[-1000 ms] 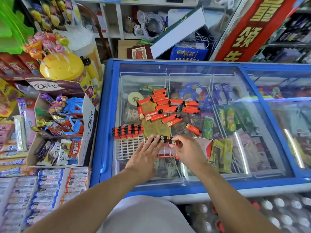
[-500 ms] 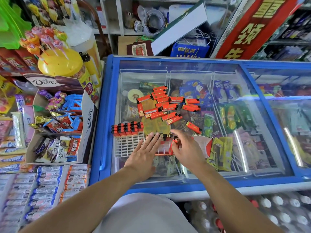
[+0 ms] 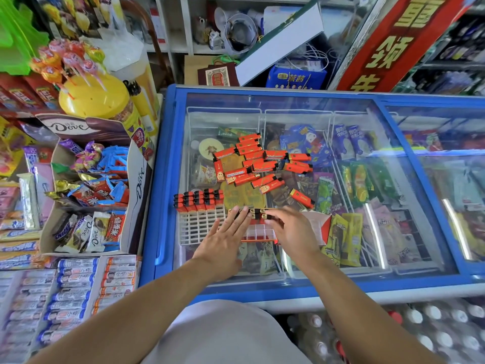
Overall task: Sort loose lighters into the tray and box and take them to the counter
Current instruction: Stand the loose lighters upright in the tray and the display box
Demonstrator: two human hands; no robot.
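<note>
Several loose orange lighters (image 3: 262, 164) lie in a heap on the freezer's glass lid, and one lighter (image 3: 301, 198) lies apart to the right. A white grid tray (image 3: 202, 228) holds a row of standing lighters (image 3: 199, 199) along its far edge. Beside it is a red divided box (image 3: 258, 235) with a short row of black-topped lighters (image 3: 253, 214) at its far end. My left hand (image 3: 223, 240) lies flat, its straight fingers touching the box's left side and that row. My right hand (image 3: 288, 232) reaches over the box, fingertips pressing on the row's right end.
The blue-framed freezer (image 3: 168, 179) has sliding glass lids over ice creams. To the left stand a Dove chocolate display box (image 3: 136, 185), a yellow lollipop tub (image 3: 94, 95) and racks of candy. The red box's open flap (image 3: 319, 227) sticks out to the right.
Half a second ago my right hand pinched a lighter upright over the box; now that lighter stands in the row and the fingers lie over it. My left hand barely moved.
</note>
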